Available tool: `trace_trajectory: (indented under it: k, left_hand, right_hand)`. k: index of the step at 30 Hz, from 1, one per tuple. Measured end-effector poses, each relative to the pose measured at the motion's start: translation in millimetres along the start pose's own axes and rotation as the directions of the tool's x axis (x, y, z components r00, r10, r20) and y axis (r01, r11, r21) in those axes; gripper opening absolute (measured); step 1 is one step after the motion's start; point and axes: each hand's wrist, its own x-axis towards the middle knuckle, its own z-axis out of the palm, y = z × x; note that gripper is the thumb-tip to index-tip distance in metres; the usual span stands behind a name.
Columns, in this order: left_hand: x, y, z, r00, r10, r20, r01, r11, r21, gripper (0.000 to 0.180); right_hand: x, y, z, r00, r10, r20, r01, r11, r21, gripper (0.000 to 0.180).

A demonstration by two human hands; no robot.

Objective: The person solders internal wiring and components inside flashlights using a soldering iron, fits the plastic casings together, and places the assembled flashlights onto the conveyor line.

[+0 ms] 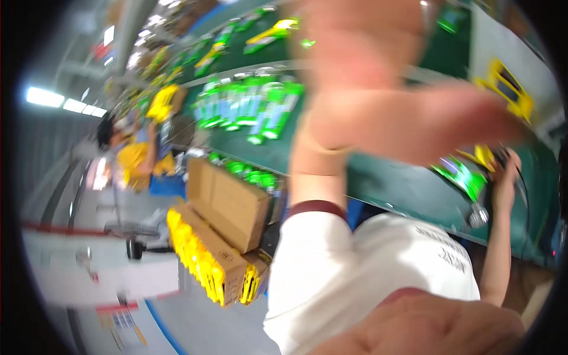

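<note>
The left hand (378,106) is looming blurred at two o'clock, thumb spread from its fingers. At seven, yellow packs (198,260) are already lining a carton (228,204); green-capped pieces (254,103) are lying unboxed at eleven. At three, the right hand (507,170), grip impossible to tell, is resting near one green piece (467,176).

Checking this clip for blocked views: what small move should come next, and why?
Probably lower the left hand out of the way: it looms close and blurred, covering much of the green table, while the right hand is down at the picture's right, beside a green-and-silver item.
</note>
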Motion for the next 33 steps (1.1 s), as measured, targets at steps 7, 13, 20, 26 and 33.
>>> trace_trajectory:
  k: [7, 13, 20, 26, 33]
  left_hand:
    - [15.5, -2.9, -3.4, 0.976, 0.147, 0.163, -0.185, 0.95, 0.253, 0.047]
    - [-7.2, -8.4, -53.9, 0.983, 0.177, 0.043, -0.181, 0.978, 0.101, 0.045]
    - [2.2, -35.7, -37.0, 0.983, 0.161, 0.088, -0.164, 0.986, 0.026, 0.043]
    - [15.7, -13.2, -78.8, 0.976, 0.165, 0.145, -0.152, 0.984, -0.095, 0.042]
    - [17.8, -7.2, -47.6, 0.959, 0.162, 0.233, -0.1, 0.961, -0.256, 0.04]
  right_hand:
    - [-15.0, -3.6, 42.3, 0.983, -0.076, 0.169, 0.098, 0.987, -0.124, 0.035]
    - [-25.3, -9.5, 29.6, 0.973, -0.109, 0.202, 0.116, 0.993, -0.021, 0.034]
    - [-22.8, -9.5, 31.1, 0.975, -0.119, 0.188, 0.124, 0.992, -0.011, 0.034]
    - [-25.2, -10.6, 32.8, 0.97, -0.109, 0.217, 0.113, 0.994, -0.003, 0.035]
    - [-17.1, -8.5, 29.5, 0.97, -0.126, 0.208, 0.132, 0.991, -0.014, 0.035]
